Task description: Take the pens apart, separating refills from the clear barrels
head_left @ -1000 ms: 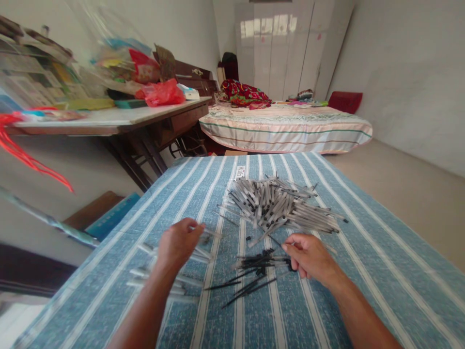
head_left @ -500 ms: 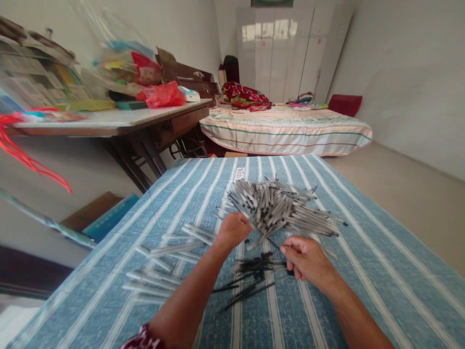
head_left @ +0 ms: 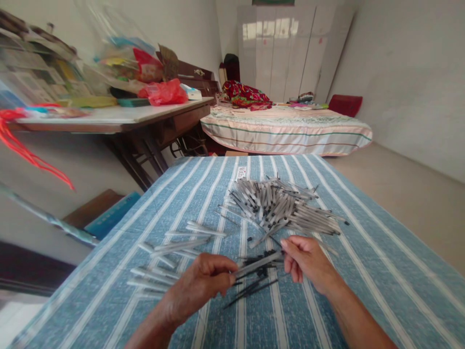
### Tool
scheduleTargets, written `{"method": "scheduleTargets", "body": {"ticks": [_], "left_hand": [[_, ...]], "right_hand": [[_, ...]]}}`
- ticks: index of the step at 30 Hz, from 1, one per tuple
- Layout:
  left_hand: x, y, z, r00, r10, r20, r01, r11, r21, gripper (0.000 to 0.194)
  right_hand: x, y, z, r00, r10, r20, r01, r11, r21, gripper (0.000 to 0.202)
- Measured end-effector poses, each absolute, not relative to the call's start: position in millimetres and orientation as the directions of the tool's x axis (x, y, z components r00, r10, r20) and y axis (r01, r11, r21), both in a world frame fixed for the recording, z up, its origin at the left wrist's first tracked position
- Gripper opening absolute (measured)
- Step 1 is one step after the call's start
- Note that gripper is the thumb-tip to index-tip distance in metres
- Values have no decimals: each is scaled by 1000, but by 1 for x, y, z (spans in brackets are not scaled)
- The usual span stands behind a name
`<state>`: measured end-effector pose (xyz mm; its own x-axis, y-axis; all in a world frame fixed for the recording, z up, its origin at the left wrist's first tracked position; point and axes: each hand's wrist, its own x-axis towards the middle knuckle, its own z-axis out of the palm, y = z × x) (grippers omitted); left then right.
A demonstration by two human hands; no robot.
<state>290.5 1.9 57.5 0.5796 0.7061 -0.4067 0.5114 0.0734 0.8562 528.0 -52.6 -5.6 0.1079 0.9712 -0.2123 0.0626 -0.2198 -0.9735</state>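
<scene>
My left hand [head_left: 203, 283] pinches the near end of a translucent white pen barrel [head_left: 259, 264], which points right over the dark pile. My right hand [head_left: 307, 259] is closed at the barrel's far end, and a thin dark pen refill [head_left: 275, 240] sticks out from its fingertips. Whether the right fingers also touch the barrel is hard to make out. Beneath the held barrel lies a small heap of black refills and small black parts [head_left: 250, 290]. Loose white barrels [head_left: 152, 281] lie to the left of my left hand.
Beyond my hands spreads a large pile of grey-white pens with black ends [head_left: 269, 203]. Everything lies on a blue striped cloth [head_left: 363, 271]. A cluttered side table [head_left: 145, 116] stands at left, a bed [head_left: 290, 128] behind, and a wardrobe [head_left: 279, 58] at the back.
My left hand has come back from the pile's near edge, toward me and leftward, now with a pen barrel. My right hand stays nearly in place with the thin dark refill.
</scene>
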Motion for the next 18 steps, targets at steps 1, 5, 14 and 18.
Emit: {"method": "scheduleTargets", "body": {"ticks": [1,5,14,18], "left_hand": [[292,1,56,588,703,-400,496,78,865,20],[295,2,51,555,746,-368,410,139,901,17],[300,-2,32,477,809,-343,352,182,918,20],[300,-4,26,512,799,-315,346,144,927,23]], "right_hand": [[528,-53,-6,101,970,-221,44,-226,-973,45],[527,-54,-6,51,960,-276,-13,-276,-961,45],[521,-58,-9,-32,930,-365,-28,-366,-930,46],[521,-58,-10,-71,940,-334,-49,-338,-940,46]]}}
